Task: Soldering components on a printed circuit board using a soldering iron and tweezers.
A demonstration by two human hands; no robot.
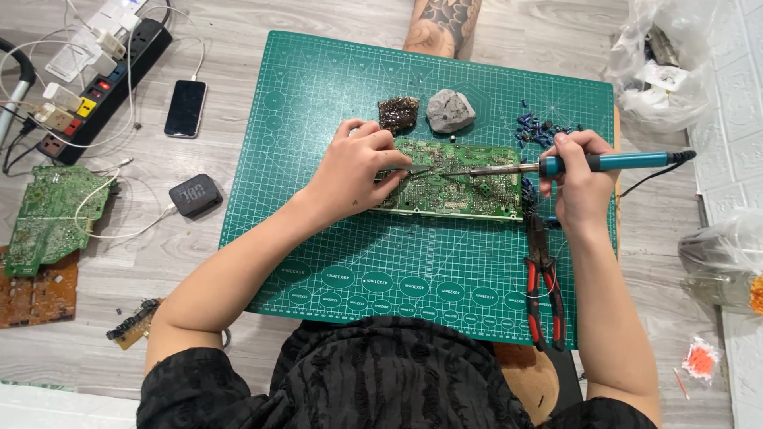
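Note:
A green circuit board (461, 187) lies on a green cutting mat (358, 254). My left hand (354, 171) rests on the board's left end and pinches thin metal tweezers (417, 171) whose tips point right onto the board. My right hand (576, 179) grips a teal-handled soldering iron (604, 163). Its metal tip reaches left to the board's middle, close to the tweezer tips.
Red-handled pliers (544, 282) lie on the mat's right side. A grey lump (450, 110), a dark sponge-like block (397, 113) and small blue parts (536, 127) sit behind the board. A phone (186, 108), power strip (103, 79), small clock (195, 195) and spare boards (52, 218) lie on the floor at left. Plastic bags (660, 63) at right.

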